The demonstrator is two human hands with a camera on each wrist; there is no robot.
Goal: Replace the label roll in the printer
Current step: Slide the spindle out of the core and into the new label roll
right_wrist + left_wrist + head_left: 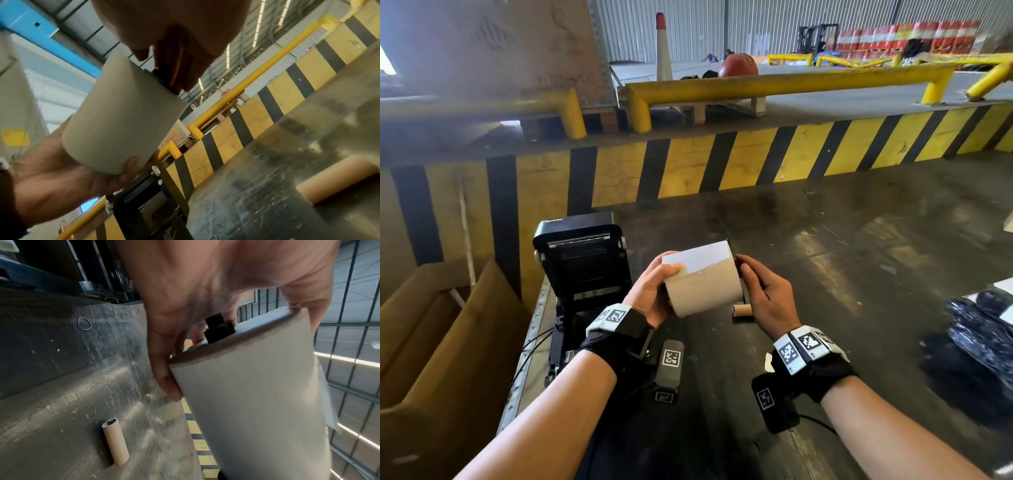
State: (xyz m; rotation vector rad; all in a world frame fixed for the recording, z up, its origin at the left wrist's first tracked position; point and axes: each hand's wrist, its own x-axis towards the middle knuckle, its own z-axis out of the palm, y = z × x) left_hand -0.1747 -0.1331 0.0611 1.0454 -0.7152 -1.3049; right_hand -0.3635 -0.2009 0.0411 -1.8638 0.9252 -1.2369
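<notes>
Your left hand (650,294) gripped label roll (703,279); right hand (765,291) pinched black spindle (219,328) (printer (582,270) open). Loose paper tail could unwind; spindle might slip.

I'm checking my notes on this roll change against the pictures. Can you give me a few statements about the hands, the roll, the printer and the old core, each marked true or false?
1. The left hand holds the white label roll by one end. True.
2. The printer has its lid shut. False: the lid stands open, well to the left of the roll.
3. The empty cardboard core lies on the table. True.
4. The label roll already sits inside the printer. False: it is held in the air between both hands.
5. The right hand rests flat on the table. False: its fingers are at the roll's other end, on a black spindle.
</notes>
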